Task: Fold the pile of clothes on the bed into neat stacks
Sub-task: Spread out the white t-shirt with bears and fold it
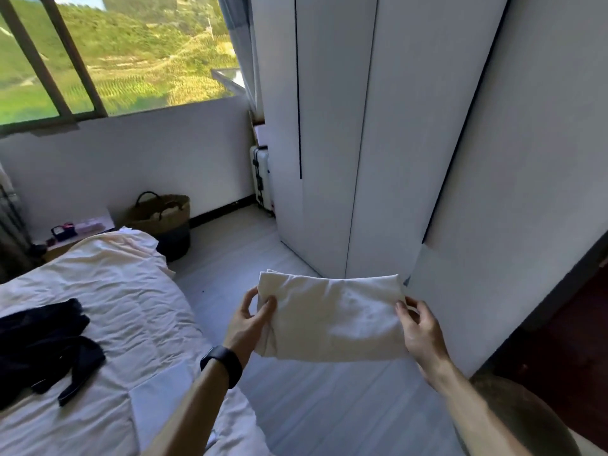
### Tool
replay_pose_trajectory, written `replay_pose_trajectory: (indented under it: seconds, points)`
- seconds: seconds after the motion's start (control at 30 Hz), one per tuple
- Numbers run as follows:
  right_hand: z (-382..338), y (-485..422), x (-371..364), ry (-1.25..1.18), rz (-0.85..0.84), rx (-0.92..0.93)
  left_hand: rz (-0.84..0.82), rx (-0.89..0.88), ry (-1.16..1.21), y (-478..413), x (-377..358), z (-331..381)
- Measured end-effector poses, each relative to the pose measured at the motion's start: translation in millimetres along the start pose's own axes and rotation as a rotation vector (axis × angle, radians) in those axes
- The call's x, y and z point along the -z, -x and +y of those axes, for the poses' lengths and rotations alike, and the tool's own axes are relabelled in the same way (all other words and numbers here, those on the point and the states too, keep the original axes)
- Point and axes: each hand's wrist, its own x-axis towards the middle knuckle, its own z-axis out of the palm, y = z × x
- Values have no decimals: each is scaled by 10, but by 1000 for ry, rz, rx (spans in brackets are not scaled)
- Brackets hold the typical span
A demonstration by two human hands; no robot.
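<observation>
A folded white garment (332, 315) hangs in the air over the floor beside the bed, held flat between both hands. My left hand (248, 319) pinches its left edge, thumb on top; a black band sits on that wrist. My right hand (419, 327) grips its right edge. On the bed (138, 324), at the left, lies a crumpled dark garment (42, 350). A cream-coloured cloth (121, 255) is spread over the bed's far end.
A tall white wardrobe (378, 126) stands close ahead and to the right. A woven basket (164, 218) sits on the floor under the window, a white suitcase (261, 179) beside the wardrobe. A low table with small items (79, 230) is past the bed.
</observation>
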Motion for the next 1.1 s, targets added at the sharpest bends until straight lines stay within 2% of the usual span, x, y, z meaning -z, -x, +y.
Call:
replay_pose_trajectory:
  seconds: [0.17,0.43,0.57,0.7,0.93,1.1]
  points:
    - [-139,-561,-361,61,-210,27,260,-46,-22,-84,65,-22]
    - [-117,-1149,-1755,230,-395,103,726,-74,133,-283,717,-404]
    - [-69,-1394,-2489,346,-550,169,889,5,215,-408,987,-719]
    - [168,-1462,-3033,473,-775,189,1024,115,260,-344,1107,-1111]
    - [736,-1450,-3811,660,-1146,102,1293,308,394,-204,1041,-1675]
    - [922,-1527,-4580,802,-1394,178,1460,398,544,-333,868,-1975]
